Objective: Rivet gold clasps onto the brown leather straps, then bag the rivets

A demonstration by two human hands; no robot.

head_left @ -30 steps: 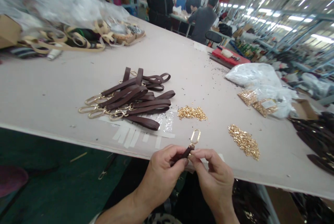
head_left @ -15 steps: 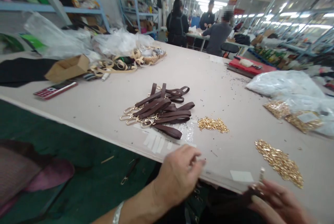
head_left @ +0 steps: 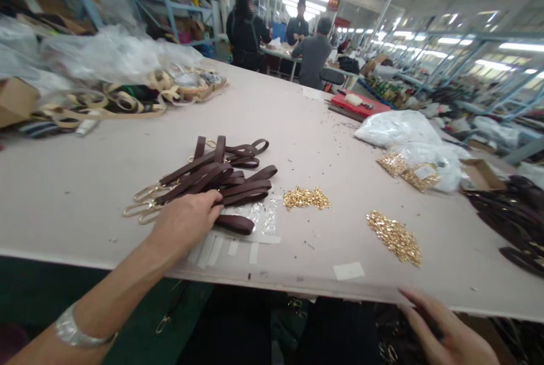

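Several dark brown straps with gold clasps (head_left: 219, 175) lie in a pile on the pale table. Over the near side of that pile is my left hand (head_left: 187, 220), its fingers curled against a strap. How firmly it grips is partly hidden. At the table's front edge on the right, my right hand (head_left: 442, 325) has its thumb and fingers apart, with nothing seen between them. Small gold metal pieces (head_left: 306, 198) form a heap right of the straps, and a larger gold heap (head_left: 395, 238) lies nearer my right hand.
Plastic bags and tan strips (head_left: 114, 59) cover the back left. A red board (head_left: 361, 103) and white bags (head_left: 399, 130) stand at the back right. More dark straps (head_left: 510, 223) lie far right. Several people work beyond the table.
My left hand has moved left onto the strap pile. My right hand no longer shows the dark strap it was holding. The view has turned to the right.
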